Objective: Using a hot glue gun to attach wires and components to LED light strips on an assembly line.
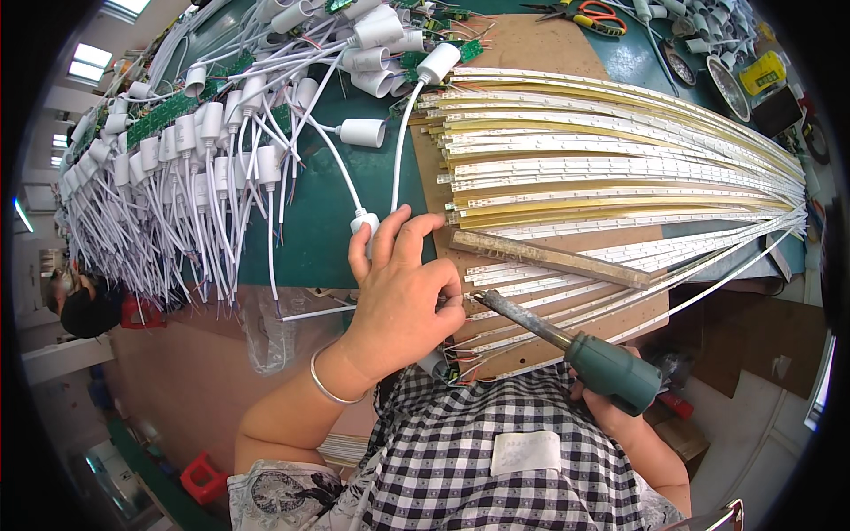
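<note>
My right hand [611,405] grips a dark green soldering iron [613,372] by its handle, and its dark tip points left over the ends of the LED strips [522,276]. Close to that tip is my left hand [400,296], its thumb and index finger pinched together; whatever is between them is too small to make out. Its other fingers reach forward beside a white cable fitting [364,221]. A worn bar [551,257] lies across the strips, which rest on brown cardboard [522,44]. Thin coloured wires [469,354] stick out from the nearest strip ends.
White lamp holders with cables [204,133] and green circuit boards [168,115] pile up on the green table's left. Orange-handled pliers [600,19] and a round metal dish [728,87] sit at the back right. A red stool [204,478] stands on the floor, lower left.
</note>
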`<act>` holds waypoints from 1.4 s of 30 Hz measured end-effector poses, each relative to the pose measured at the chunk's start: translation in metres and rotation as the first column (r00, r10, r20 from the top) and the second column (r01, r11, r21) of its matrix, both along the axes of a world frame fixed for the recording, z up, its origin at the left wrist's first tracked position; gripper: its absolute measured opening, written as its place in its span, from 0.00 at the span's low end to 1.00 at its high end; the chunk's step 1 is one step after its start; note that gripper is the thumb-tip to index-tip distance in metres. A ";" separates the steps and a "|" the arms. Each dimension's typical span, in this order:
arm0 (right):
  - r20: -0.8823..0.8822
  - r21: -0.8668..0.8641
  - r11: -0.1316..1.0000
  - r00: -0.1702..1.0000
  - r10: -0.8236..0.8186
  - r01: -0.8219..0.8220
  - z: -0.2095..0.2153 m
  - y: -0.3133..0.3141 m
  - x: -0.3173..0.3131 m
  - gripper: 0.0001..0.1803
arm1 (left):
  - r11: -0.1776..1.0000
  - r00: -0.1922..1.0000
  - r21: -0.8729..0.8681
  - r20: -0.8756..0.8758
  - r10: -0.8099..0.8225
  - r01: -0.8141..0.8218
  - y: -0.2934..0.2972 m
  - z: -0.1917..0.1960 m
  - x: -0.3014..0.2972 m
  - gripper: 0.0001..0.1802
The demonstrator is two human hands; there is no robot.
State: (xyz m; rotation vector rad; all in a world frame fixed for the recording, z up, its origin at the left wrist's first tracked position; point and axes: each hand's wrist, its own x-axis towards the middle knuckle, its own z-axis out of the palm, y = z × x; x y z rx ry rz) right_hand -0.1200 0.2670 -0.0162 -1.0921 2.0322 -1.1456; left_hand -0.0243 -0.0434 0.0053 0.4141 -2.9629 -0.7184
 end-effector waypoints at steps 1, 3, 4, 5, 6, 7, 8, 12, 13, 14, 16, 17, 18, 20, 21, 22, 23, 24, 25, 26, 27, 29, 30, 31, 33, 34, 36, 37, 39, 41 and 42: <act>-0.002 0.000 1.000 1.000 0.001 -0.001 0.000 0.000 0.000 0.22 | 1.000 1.000 -0.002 0.003 -0.004 0.004 0.000 0.001 0.000 0.05; -0.002 -0.010 1.000 1.000 0.002 -0.002 -0.002 0.000 0.000 0.23 | 1.000 1.000 -0.005 0.011 -0.008 0.008 -0.001 0.002 -0.001 0.05; 0.012 -0.013 1.000 1.000 -0.004 0.005 -0.002 0.001 0.000 0.23 | 1.000 1.000 -0.005 0.015 -0.008 0.008 -0.001 0.003 -0.001 0.05; 0.055 -0.013 1.000 0.998 -0.025 0.026 -0.002 0.001 0.001 0.22 | 1.000 1.000 -0.006 0.019 -0.008 0.008 -0.001 0.003 -0.002 0.05; 0.076 -0.016 0.999 0.997 -0.030 0.031 -0.003 0.000 0.002 0.22 | 1.000 1.000 -0.009 0.021 -0.008 0.008 -0.001 0.003 -0.002 0.05; 0.096 -0.017 0.999 0.995 -0.035 0.037 -0.003 0.000 0.002 0.22 | 1.000 1.000 -0.012 0.024 -0.009 0.009 -0.001 0.003 -0.002 0.05; 0.091 -0.020 0.999 0.995 -0.026 0.028 -0.002 -0.001 0.001 0.21 | 1.000 1.000 -0.015 0.026 -0.009 0.009 0.000 0.004 -0.002 0.05; 0.079 -0.020 1.000 0.997 -0.012 0.013 0.002 -0.007 -0.002 0.20 | 1.000 0.999 -0.015 0.034 -0.014 0.014 -0.001 0.005 -0.004 0.05; 0.079 -0.016 1.000 0.997 -0.010 0.011 0.004 -0.008 -0.002 0.20 | 1.000 0.999 -0.016 0.033 -0.016 0.017 -0.001 0.005 -0.004 0.05; 0.083 -0.007 1.000 0.996 -0.008 0.009 0.006 -0.010 -0.003 0.20 | 1.000 0.999 -0.018 0.032 -0.018 0.019 -0.001 0.005 -0.004 0.05; 0.055 0.007 1.000 0.998 0.008 -0.009 0.011 -0.013 -0.004 0.19 | 0.999 0.999 -0.022 0.040 -0.026 0.027 -0.001 0.006 -0.005 0.05; 0.022 0.013 1.000 0.999 0.024 -0.025 0.013 -0.014 -0.006 0.19 | 0.999 0.999 -0.024 0.044 -0.030 0.031 -0.001 0.007 -0.005 0.05; -0.006 0.011 0.999 0.999 0.034 -0.034 0.014 -0.015 -0.007 0.19 | 0.999 0.998 -0.022 0.047 -0.031 0.032 -0.002 0.007 -0.006 0.05; -0.060 0.001 0.999 0.997 0.046 -0.046 0.017 -0.019 -0.008 0.20 | 0.999 0.998 -0.019 0.055 -0.032 0.033 -0.002 0.007 -0.006 0.05; -0.057 -0.006 0.999 0.998 0.039 -0.039 0.017 -0.018 -0.008 0.20 | 0.999 0.998 -0.019 0.056 -0.035 0.036 -0.002 0.007 -0.006 0.05; -0.054 -0.014 0.999 0.998 0.032 -0.033 0.017 -0.018 -0.007 0.20 | 0.999 0.998 -0.019 0.058 -0.037 0.038 -0.002 0.008 -0.007 0.05; -0.021 -0.024 0.999 1.000 0.021 -0.021 0.013 -0.014 -0.007 0.20 | 0.999 0.997 -0.020 0.060 -0.039 0.040 -0.003 0.008 -0.007 0.05; -0.007 -0.028 1.000 1.000 0.012 -0.012 0.012 -0.012 -0.006 0.20 | 0.999 0.997 -0.019 0.059 -0.040 0.041 -0.002 0.008 -0.007 0.05; 0.006 -0.032 0.999 1.000 0.004 -0.004 0.011 -0.010 -0.006 0.20 | 0.999 0.997 -0.018 0.059 -0.041 0.042 -0.002 0.009 -0.007 0.05; 0.000 -0.030 1.000 1.000 -0.002 0.002 0.012 -0.009 -0.006 0.20 | 0.999 0.997 -0.017 0.058 -0.043 0.044 -0.002 0.009 -0.007 0.05; -0.004 -0.025 1.000 1.000 -0.008 0.008 0.012 -0.008 -0.006 0.20 | 0.999 0.997 -0.020 0.061 -0.042 0.044 -0.002 0.008 -0.007 0.05; -0.006 -0.012 1.000 1.000 -0.017 0.017 0.013 -0.008 -0.004 0.19 | 0.999 0.997 -0.023 0.065 -0.042 0.044 -0.003 0.008 -0.007 0.05; -0.007 -0.005 1.000 1.000 -0.015 0.015 0.013 -0.008 -0.004 0.19 | 0.999 0.997 -0.020 0.066 -0.043 0.045 -0.003 0.008 -0.007 0.05; -0.009 0.003 1.000 1.000 -0.014 0.014 0.014 -0.008 -0.003 0.19 | 0.999 0.997 -0.017 0.068 -0.044 0.045 -0.003 0.009 -0.007 0.05; -0.012 0.006 1.000 1.000 -0.002 0.002 0.014 -0.009 -0.004 0.18 | 0.999 0.997 -0.012 0.068 -0.043 0.044 -0.002 0.009 -0.007 0.05; -0.014 0.005 1.000 1.000 0.001 -0.001 0.015 -0.010 -0.004 0.18 | 0.999 0.997 -0.011 0.068 -0.042 0.043 -0.002 0.009 -0.007 0.05; -0.019 -0.002 1.000 1.000 -0.007 0.007 0.016 -0.013 -0.004 0.18 | 0.999 0.997 -0.011 0.066 -0.041 0.042 -0.002 0.008 -0.007 0.05; -0.019 -0.003 1.000 1.000 -0.011 0.011 0.016 -0.014 -0.004 0.18 | 0.999 0.997 -0.011 0.064 -0.042 0.043 -0.002 0.008 -0.007 0.05; -0.012 0.004 1.000 1.000 -0.012 0.012 0.017 -0.015 -0.004 0.19 | 0.999 0.997 -0.012 0.061 -0.042 0.043 -0.003 0.008 -0.007 0.05; -0.002 0.009 1.000 1.000 -0.001 0.001 0.016 -0.014 -0.004 0.21 | 0.999 0.997 -0.013 0.058 -0.043 0.044 -0.003 0.007 -0.007 0.05; -0.006 0.004 1.000 1.000 0.009 -0.009 0.014 -0.013 -0.004 0.22 | 0.999 0.997 -0.013 0.059 -0.042 0.043 -0.003 0.007 -0.007 0.05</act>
